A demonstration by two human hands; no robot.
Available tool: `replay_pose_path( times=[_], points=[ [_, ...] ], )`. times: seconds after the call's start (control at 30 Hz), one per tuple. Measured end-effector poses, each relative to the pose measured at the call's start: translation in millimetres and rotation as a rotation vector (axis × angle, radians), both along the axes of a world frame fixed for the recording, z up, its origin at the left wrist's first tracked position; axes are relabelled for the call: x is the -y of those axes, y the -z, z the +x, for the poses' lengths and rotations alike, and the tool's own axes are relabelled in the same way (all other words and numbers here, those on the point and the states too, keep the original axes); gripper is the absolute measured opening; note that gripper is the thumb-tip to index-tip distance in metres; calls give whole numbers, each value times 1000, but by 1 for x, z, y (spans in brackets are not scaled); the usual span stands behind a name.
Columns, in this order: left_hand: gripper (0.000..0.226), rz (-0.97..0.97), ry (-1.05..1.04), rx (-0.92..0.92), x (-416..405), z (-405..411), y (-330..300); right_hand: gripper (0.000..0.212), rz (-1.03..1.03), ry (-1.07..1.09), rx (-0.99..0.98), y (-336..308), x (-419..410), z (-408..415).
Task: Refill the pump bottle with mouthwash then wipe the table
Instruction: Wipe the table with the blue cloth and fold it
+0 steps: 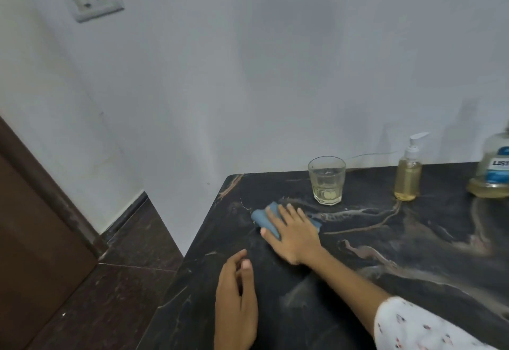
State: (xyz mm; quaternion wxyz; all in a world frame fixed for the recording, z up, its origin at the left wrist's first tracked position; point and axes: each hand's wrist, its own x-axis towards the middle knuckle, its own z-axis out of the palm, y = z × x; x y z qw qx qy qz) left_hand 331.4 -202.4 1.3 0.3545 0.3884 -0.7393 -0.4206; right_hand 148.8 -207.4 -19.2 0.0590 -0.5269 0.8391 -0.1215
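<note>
My flat, straight-fingered right hand point(293, 235) presses the blue cloth point(261, 218); sweeping wider could topple the nearby glass point(327, 180), my left hand point(237, 300) loosely curled, empty.

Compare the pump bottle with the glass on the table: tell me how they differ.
The pump bottle is tall and narrow with a white pump on top; the glass is short, wide and open-topped. The pump bottle is filled most of the way with yellowish liquid; the glass holds only a shallow, paler layer. The glass stands nearer the blue cloth than the pump bottle does. Both are clear, upright and stand near the table's back edge.
</note>
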Motion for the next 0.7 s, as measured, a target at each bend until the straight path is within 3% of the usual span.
replay_pose_path(
  times=[0.1, 0.17, 0.23, 0.27, 0.33, 0.4, 0.53, 0.7],
  points=[
    [18, 1, 6, -39, -4, 10, -6, 57, -3, -210, 23, -1, -61, 41],
    [23, -1, 8, -69, -3, 16, -11, 54, -41, -321, -125, 2, -101, 60],
    [31, -12, 9, -73, 0, 21, -14, 53, -52, -271, -247, -1, -124, 69],
    [34, -17, 8, -77, 2, 22, -16, 54, -32, -268, -188, -2, -124, 68],
    [37, -39, 11, -85, 7, 23, -20, 55, -55, -272, -91, 3, -105, 62],
    [34, -63, 16, -86, 12, 19, -25, 54, -103, -144, -108, 7, -68, 47],
    [29, -95, 41, -72, 19, 4, -36, 56, 29, 41, -45, -8, 18, 20],
    [24, -120, 138, -51, 31, -25, -44, 53, 41, -312, -118, -9, 15, 21]
  ],
)
